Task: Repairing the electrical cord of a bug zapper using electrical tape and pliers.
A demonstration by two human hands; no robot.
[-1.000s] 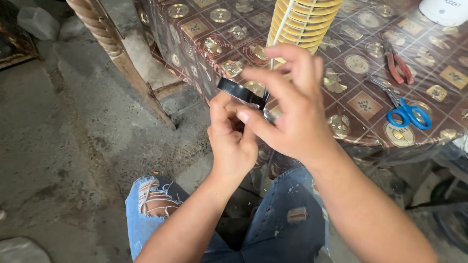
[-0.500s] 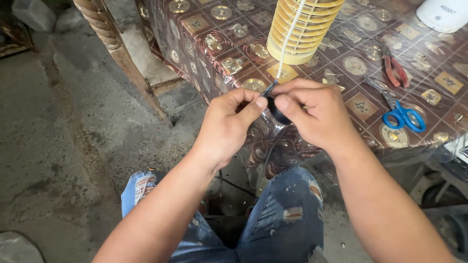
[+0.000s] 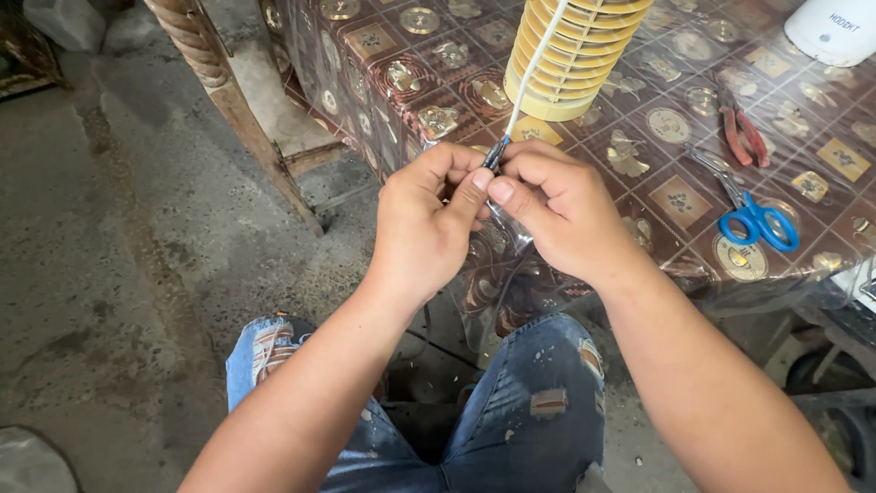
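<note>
My left hand [image 3: 424, 219] and my right hand [image 3: 561, 210] meet in front of me at the table's near edge, thumbs pressed together. Both pinch the dark taped end of a white cord [image 3: 527, 78]. The cord runs up from my fingers to a yellow ribbed cylindrical housing [image 3: 575, 50] standing on the table. Any tape roll is hidden inside my fists. My knees in torn blue jeans [image 3: 538, 402] are below the hands.
The table [image 3: 684, 196] carries a brown patterned cloth under clear plastic. Blue-handled scissors [image 3: 753, 215] and red-handled pliers [image 3: 744, 132] lie to the right, a white container [image 3: 835, 32] at the far right corner. A twisted wooden leg [image 3: 219, 87] stands left over concrete floor.
My hands have dropped from a raised position, where a black tape roll showed between them, and closed together on the cord's end. The roll is out of sight now.
</note>
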